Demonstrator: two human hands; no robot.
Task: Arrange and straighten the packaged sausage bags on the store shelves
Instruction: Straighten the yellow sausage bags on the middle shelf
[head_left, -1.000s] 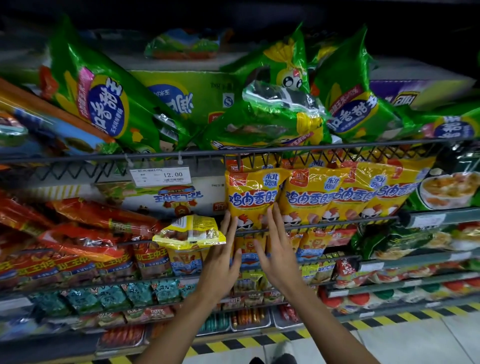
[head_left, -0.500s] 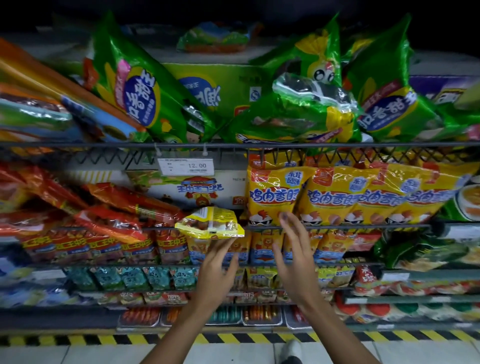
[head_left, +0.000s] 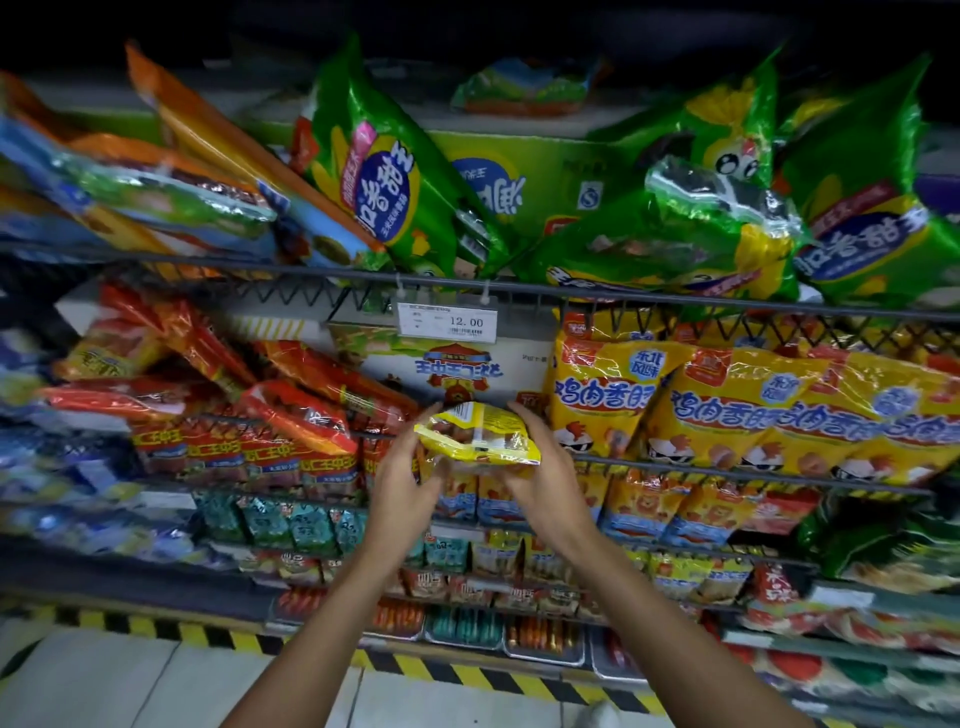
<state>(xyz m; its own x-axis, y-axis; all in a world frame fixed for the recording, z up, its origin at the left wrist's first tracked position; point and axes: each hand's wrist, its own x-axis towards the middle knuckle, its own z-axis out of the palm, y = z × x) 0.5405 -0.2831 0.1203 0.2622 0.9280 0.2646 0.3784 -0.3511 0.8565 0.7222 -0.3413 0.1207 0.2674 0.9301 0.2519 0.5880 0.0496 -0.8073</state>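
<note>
A small yellow sausage bag (head_left: 480, 434) lies flat in front of the middle wire shelf, at the centre of the head view. My left hand (head_left: 402, 488) grips its left end and my right hand (head_left: 550, 470) grips its right end from below. To the right, a row of large yellow chicken-sausage bags (head_left: 727, 410) stands upright behind the wire rail. On the left, red sausage bags (head_left: 291, 410) lie tilted and piled. Green sausage bags (head_left: 395, 176) lean in disorder on the top shelf.
A price tag reading 12.00 (head_left: 448, 322) hangs from the top shelf's wire rail (head_left: 675, 301). A printed carton (head_left: 441, 369) stands behind the held bag. Lower shelves hold small packets (head_left: 291, 525). Yellow-black hazard tape (head_left: 457, 675) edges the floor.
The small yellow bag lay alone on the rail with both hands open near it; now both hands have closed on it. The view has shifted left.
</note>
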